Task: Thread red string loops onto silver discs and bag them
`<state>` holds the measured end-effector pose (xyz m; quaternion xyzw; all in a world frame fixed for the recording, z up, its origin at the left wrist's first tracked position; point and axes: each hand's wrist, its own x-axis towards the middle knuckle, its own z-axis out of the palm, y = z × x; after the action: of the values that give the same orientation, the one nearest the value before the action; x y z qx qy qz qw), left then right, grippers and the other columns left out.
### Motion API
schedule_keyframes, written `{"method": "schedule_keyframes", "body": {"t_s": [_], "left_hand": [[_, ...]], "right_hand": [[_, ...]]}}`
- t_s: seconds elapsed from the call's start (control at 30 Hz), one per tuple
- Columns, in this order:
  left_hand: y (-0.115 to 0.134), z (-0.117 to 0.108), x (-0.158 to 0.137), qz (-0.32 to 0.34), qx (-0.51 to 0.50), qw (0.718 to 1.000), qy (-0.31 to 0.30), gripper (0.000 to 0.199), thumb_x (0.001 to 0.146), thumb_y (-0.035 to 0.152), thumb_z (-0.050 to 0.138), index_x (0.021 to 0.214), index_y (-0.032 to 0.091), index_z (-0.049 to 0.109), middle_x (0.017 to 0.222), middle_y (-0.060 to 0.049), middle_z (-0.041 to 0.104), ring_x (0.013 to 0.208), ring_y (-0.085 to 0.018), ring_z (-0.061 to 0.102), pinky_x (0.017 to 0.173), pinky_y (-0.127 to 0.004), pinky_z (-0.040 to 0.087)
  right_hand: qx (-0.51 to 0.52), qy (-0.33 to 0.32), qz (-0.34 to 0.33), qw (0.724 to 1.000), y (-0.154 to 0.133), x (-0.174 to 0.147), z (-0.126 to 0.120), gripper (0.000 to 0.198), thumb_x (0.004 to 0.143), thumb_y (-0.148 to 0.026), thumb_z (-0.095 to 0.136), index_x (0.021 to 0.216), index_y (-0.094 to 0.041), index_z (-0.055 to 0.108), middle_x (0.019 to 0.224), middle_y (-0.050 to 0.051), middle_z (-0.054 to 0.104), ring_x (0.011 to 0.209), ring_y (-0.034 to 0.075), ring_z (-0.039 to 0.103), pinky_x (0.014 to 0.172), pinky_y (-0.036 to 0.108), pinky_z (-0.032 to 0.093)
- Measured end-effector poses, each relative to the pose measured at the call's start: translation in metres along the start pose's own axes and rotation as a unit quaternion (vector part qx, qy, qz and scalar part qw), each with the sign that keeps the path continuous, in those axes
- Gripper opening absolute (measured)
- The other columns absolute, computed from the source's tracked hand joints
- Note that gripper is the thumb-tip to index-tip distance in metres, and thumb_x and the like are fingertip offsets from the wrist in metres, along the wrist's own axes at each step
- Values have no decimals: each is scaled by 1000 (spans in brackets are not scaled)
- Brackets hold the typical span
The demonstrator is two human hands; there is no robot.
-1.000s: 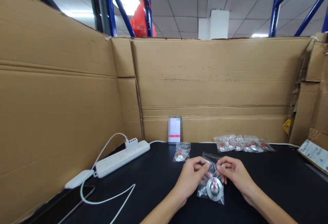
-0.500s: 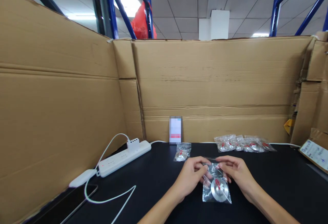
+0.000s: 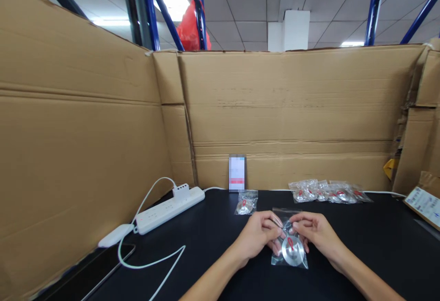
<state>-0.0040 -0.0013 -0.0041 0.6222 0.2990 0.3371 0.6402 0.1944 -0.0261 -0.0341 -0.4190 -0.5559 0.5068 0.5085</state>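
Between my two hands is a clear plastic bag (image 3: 277,259) with a round silver metal disc (image 3: 293,256) inside, a small red piece (image 3: 290,242) lying over the disc. My left hand (image 3: 263,236) pinches the bag's left side between thumb and fingers. On the opposite side, my right hand (image 3: 314,231) grips it the same way. The bag's top edge sticks up beyond my fingertips. Behind my left hand lies a similar small bag (image 3: 246,203) with a silver disc and a red piece.
Several like bags (image 3: 326,192) lie in a row at the back right. A phone (image 3: 237,173) leans on the cardboard wall (image 3: 292,117). To the left are a white power strip (image 3: 170,210) and a loose cable (image 3: 151,265). A labelled box (image 3: 424,204) stands at far right.
My fingers have moved lower on the bag, so more of its top edge shows above them. The bag's lower end has risen slightly in view.
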Motion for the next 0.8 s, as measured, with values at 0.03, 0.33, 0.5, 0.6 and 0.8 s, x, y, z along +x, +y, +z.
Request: {"method": "schedule_keyframes", "body": {"t_s": [0.03,0.33,0.5,0.6,0.8], "left_hand": [[0,-1,0,10,0,1000,9,43,63,44,82,80,12,58,66,-5,68,47,-15,63,48,-28,53],[-3,-8,3,2,35,999,-1,44,66,47,78,79,12,55,71,-9,70,49,-17,66,47,-27,53],[-6,-9,6,2,42,999,-10,45,70,49,76,88,14,53,60,-2,65,42,-15,60,39,-24,48],[-7,-9,8,31,31,999,13,41,72,44,76,88,13,55,60,-1,64,43,-11,57,42,-22,48],[-4,-5,6,30,13,999,1,35,79,46,69,92,15,56,57,2,61,46,-14,59,47,-26,50]], "right_hand": [[5,-8,1,1000,0,0,0,50,65,-55,79,90,-13,69,66,5,70,40,9,54,40,22,45],[-23,44,-18,999,2,0,-1,46,64,-56,79,75,-13,67,53,0,60,36,8,49,37,21,41],[-21,59,-31,998,-1,0,-3,44,64,-53,80,80,-14,66,56,0,61,39,8,50,39,21,41],[-18,4,-10,1000,-2,0,-6,43,66,-47,81,89,-14,65,59,0,64,43,10,55,40,20,42],[-15,-2,-5,1000,-8,-4,-8,38,70,-46,79,85,-14,67,56,-1,61,43,10,53,40,20,39]]}}
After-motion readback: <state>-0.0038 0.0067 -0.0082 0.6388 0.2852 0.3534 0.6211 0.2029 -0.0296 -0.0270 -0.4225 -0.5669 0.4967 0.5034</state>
